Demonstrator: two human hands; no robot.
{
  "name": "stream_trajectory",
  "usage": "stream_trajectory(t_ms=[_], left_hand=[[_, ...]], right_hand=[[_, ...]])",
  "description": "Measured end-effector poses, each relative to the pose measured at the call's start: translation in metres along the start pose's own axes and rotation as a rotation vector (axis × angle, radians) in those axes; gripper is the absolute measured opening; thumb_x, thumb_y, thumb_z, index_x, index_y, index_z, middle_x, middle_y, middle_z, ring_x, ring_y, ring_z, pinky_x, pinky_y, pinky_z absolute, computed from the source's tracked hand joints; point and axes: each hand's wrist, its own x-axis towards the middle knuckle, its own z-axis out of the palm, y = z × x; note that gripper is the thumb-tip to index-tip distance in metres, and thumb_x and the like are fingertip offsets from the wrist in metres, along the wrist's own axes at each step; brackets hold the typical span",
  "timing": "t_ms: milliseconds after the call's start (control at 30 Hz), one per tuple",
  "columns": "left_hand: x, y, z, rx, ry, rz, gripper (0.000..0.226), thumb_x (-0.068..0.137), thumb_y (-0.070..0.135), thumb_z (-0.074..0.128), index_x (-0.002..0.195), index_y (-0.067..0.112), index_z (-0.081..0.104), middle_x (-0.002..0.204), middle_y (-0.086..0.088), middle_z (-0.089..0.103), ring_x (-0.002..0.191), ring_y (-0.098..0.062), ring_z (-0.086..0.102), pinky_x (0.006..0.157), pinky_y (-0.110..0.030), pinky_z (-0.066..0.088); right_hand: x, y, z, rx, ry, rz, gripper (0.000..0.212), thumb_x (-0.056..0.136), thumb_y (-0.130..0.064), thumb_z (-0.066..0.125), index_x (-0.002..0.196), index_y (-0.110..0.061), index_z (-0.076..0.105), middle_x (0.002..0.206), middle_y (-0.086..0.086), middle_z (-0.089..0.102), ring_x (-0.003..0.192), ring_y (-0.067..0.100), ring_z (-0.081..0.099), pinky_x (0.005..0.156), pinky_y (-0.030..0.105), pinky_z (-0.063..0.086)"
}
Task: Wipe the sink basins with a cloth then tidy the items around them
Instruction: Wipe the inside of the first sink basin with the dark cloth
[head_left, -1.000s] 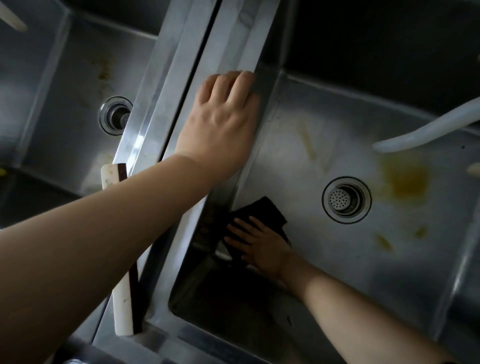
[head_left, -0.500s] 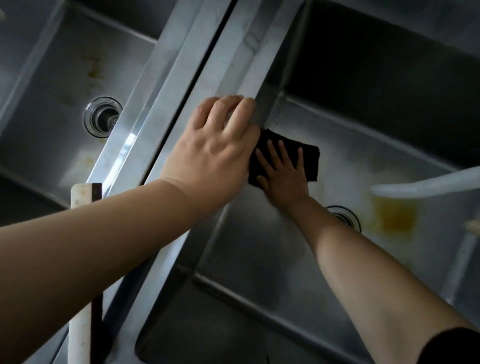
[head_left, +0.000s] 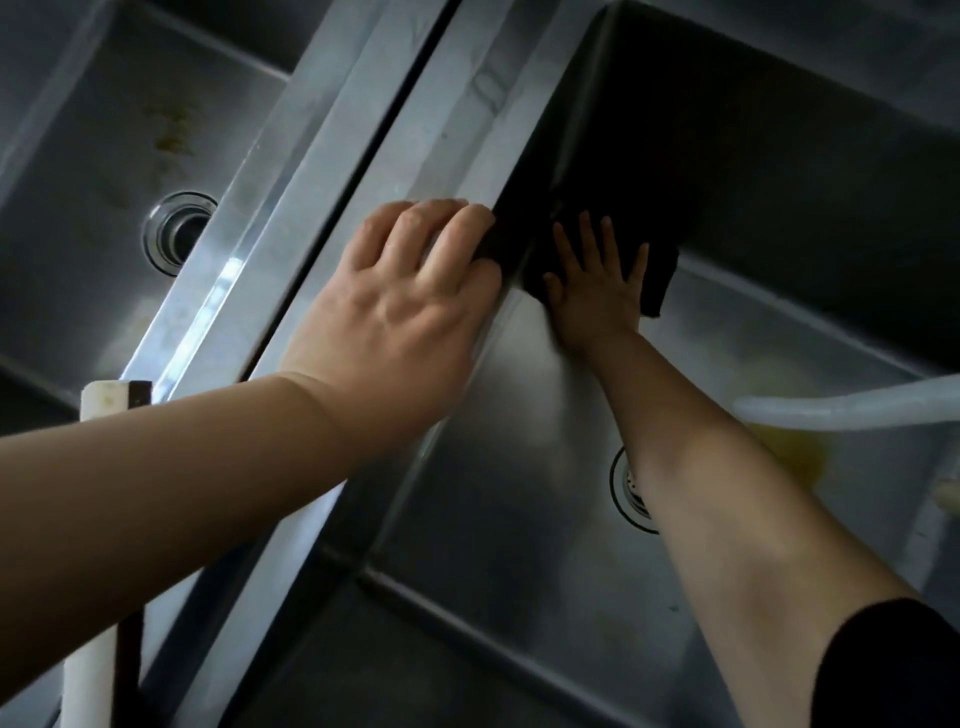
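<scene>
I see the stainless-steel right sink basin (head_left: 519, 493) filling most of my view, with a yellow stain (head_left: 789, 449) on its floor near the round drain (head_left: 631, 491). The stainless-steel left sink basin (head_left: 104, 182) lies beyond the steel divider rim (head_left: 415, 130). My left hand (head_left: 400, 312) rests on that rim, its grip hooked over the edge with fingers curled. My right hand (head_left: 597, 291) presses flat, fingers spread and straight, on the dark folded cloth (head_left: 657, 280) at the right basin's far left corner. A pale translucent hose (head_left: 831, 405) reaches in from the right. A white stick with a dark strip (head_left: 98, 519) lies beside the rim.
</scene>
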Motion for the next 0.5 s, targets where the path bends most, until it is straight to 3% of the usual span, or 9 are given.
stream_trajectory(t_ms=[300, 400, 500], left_hand=[[-0.002, -0.001, -0.002, 0.011, -0.045, 0.013, 0.018, 0.083, 0.009, 0.048, 0.095, 0.005, 0.061, 0.126, -0.021, 0.053, 0.115, -0.038, 0.045, 0.102, -0.046, 0.029], [-0.002, 0.001, -0.002, 0.016, -0.043, 0.011, 0.018, 0.083, 0.009, 0.047, 0.094, 0.006, 0.061, 0.125, -0.021, 0.053, 0.114, -0.038, 0.047, 0.101, -0.046, 0.030], [-0.002, 0.002, -0.005, 0.015, -0.050, 0.003, 0.018, 0.082, 0.009, 0.047, 0.093, 0.006, 0.061, 0.125, -0.021, 0.053, 0.114, -0.037, 0.045, 0.101, -0.045, 0.029]], right_hand=[[-0.044, 0.036, 0.008, 0.070, -0.013, 0.201, 0.061, 0.097, -0.047, 0.026, 0.150, -0.031, 0.002, 0.159, 0.001, -0.008, 0.144, 0.025, -0.014, 0.110, 0.058, -0.011], [-0.070, 0.021, 0.016, 0.067, -0.061, 0.170, 0.062, 0.097, -0.047, 0.026, 0.150, -0.029, 0.001, 0.159, 0.005, -0.007, 0.144, 0.027, -0.013, 0.111, 0.056, -0.010], [-0.111, -0.001, 0.032, 0.051, -0.057, 0.062, 0.061, 0.092, -0.047, 0.026, 0.149, -0.026, 0.018, 0.158, 0.009, 0.011, 0.145, 0.031, 0.005, 0.112, 0.056, -0.003]])
